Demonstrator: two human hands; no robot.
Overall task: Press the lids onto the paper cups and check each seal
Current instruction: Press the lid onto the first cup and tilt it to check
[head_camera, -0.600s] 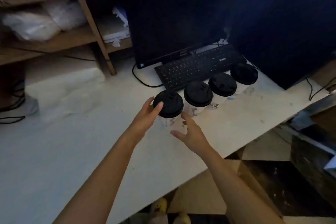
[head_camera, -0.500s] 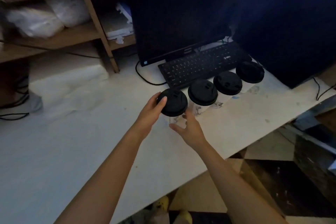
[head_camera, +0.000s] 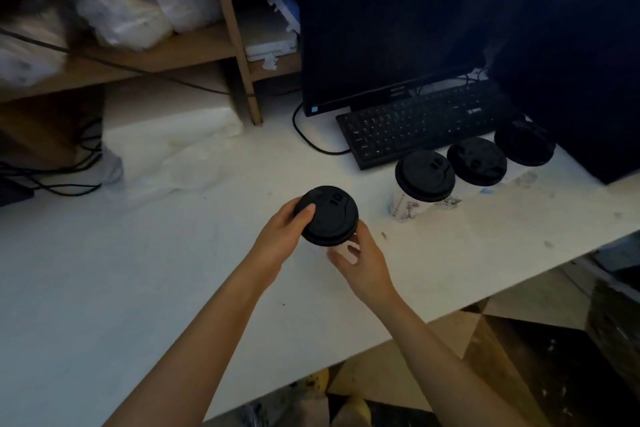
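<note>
A white paper cup with a black lid (head_camera: 327, 215) is held between both hands, away from the row and nearer the table's front edge. My left hand (head_camera: 278, 241) wraps the lid's left rim, thumb on top. My right hand (head_camera: 362, 262) grips the cup's white wall just under the lid on the right. Three more lidded cups stand in a row in front of the keyboard: one (head_camera: 424, 177), a second (head_camera: 477, 161) and a third (head_camera: 524, 142). The held cup's body is mostly hidden by lid and fingers.
A black keyboard (head_camera: 422, 123) and a dark monitor (head_camera: 388, 21) stand behind the cups. A dark box (head_camera: 588, 62) fills the right. Wooden shelves (head_camera: 156, 55) with plastic bags are at the back left. Cables (head_camera: 52, 170) lie at the left. The white table's (head_camera: 138, 270) front edge runs diagonally.
Both hands closed on the leftmost cup and drew it left and toward me, out of the row. A gap now separates it from the other three cups.
</note>
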